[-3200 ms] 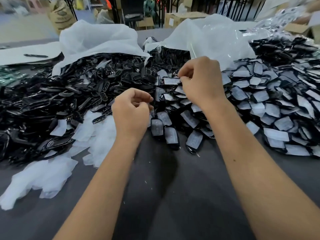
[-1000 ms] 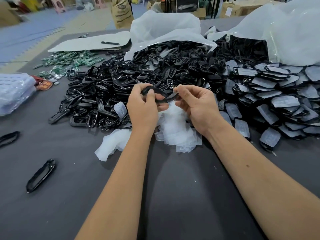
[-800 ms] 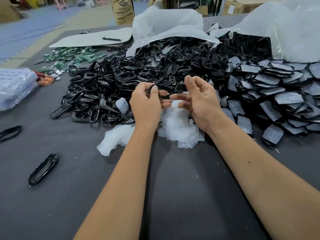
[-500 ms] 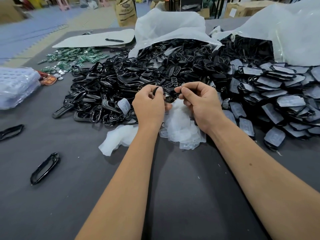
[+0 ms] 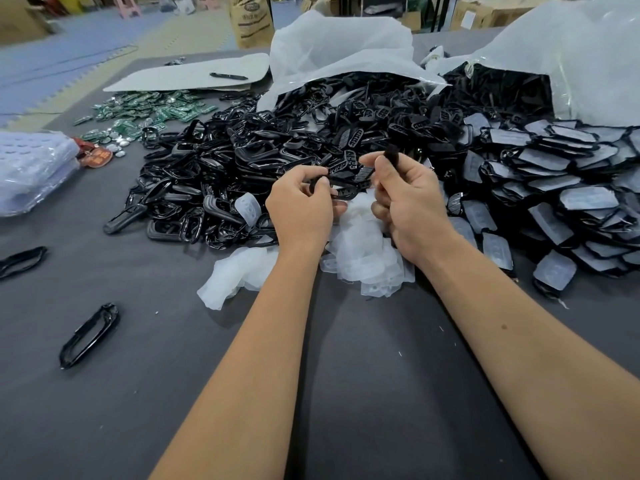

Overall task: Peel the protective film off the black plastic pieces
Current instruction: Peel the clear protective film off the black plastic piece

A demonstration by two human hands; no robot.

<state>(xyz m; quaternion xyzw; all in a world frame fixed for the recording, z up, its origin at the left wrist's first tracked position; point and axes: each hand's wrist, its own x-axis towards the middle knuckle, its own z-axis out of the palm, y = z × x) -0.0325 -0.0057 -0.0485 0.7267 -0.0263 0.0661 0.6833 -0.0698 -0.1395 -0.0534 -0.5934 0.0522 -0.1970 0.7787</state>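
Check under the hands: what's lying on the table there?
A heap of peeled clear film lies on the grey table beneath the left hand and right hand. The hands cover the heap's far part, so what lies there is hidden.

Grey table (image 5: 346, 393); blue floor mats (image 5: 69, 53), cardboard boxes (image 5: 491, 12) behind.

No legible text anywhere.
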